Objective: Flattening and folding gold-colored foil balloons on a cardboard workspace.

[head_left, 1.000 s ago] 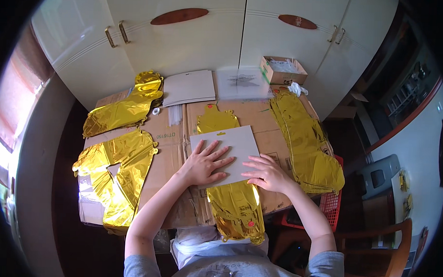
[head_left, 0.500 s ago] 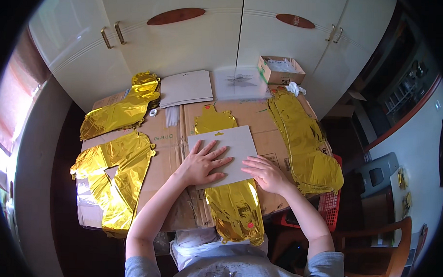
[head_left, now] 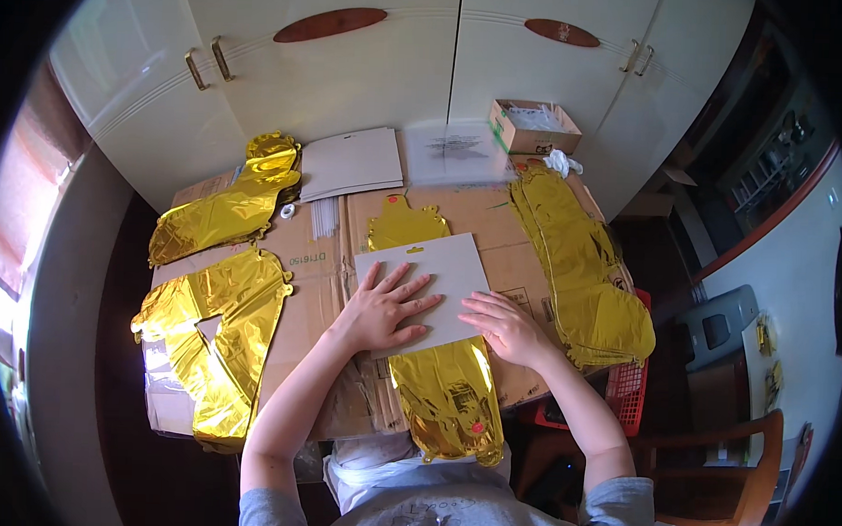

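Note:
A pale grey card (head_left: 447,264) with a small hang slot at its top lies across a flat gold foil balloon (head_left: 444,394). The balloon shows above and below the card, and its lower end reaches past the near edge of the cardboard. My left hand (head_left: 382,306) presses on the card's left half, palm down with fingers spread. My right hand (head_left: 504,327) rests with its fingertips on the card's right edge, fingers straight and nearly together. Neither hand grips anything. The middle of the balloon is hidden beneath the card.
Flattened cardboard (head_left: 323,278) covers the table. Gold foil balloons lie at left (head_left: 224,335), far left (head_left: 224,205) and right (head_left: 578,278). Behind are stacked grey cards (head_left: 353,163), clear plastic sheets (head_left: 453,155) and a small box (head_left: 535,137). A red basket (head_left: 629,400) sits low at right.
Both hands stay on the card in almost the same pose. The view has shifted very slightly; nothing is taken up or let go.

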{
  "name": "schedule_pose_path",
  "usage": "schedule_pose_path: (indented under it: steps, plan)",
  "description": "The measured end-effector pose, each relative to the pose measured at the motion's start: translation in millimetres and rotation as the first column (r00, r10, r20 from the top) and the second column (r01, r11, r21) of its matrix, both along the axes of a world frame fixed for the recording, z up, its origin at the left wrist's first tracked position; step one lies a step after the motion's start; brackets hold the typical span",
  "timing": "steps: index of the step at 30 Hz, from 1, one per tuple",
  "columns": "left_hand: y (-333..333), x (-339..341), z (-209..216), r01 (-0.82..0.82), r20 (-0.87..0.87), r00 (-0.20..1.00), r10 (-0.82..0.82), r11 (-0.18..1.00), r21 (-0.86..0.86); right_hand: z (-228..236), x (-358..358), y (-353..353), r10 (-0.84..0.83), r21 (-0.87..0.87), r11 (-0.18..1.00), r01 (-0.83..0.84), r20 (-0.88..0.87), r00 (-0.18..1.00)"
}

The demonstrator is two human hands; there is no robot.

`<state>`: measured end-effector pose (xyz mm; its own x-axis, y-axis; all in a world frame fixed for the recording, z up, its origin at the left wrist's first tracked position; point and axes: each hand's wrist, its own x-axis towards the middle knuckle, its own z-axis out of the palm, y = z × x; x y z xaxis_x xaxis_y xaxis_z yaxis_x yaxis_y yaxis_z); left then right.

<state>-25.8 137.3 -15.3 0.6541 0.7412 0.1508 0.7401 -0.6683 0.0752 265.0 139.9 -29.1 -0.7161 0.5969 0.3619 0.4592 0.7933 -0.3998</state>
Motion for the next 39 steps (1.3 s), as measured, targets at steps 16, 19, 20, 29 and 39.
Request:
schedule_pose_path:
  steps: [16,19,20,29,39]
  plan:
    - [0.5,0.6,0.2,-0.011,-0.043,0.999,0.011,1.0,-0.006,-3.6,-4.9,3.8,-0.032,-0.035,0.999,0.03,-0.071,0.997]
    - [0.8,1.8,6.6,-0.017,-0.065,0.998,0.011,0.996,-0.093,-5.9,-5.0,4.4,-0.034,-0.061,0.998,0.029,-0.083,0.996]
    - [0.8,1.9,6.8,-0.012,-0.065,0.998,0.006,0.996,-0.094,-5.0,-5.1,4.4,-0.033,-0.066,0.997,0.028,-0.085,0.996]
    - [8.8,7.2,28.3,0.01,-0.14,0.989,-0.042,0.975,-0.221,1.7,-2.0,1.2,-0.009,-0.005,1.0,0.009,0.01,1.0]
    - [10.6,7.8,30.9,0.003,-0.145,0.989,-0.04,0.969,-0.246,47.3,51.3,-91.2,0.174,-0.133,0.983,-0.127,0.45,0.876]
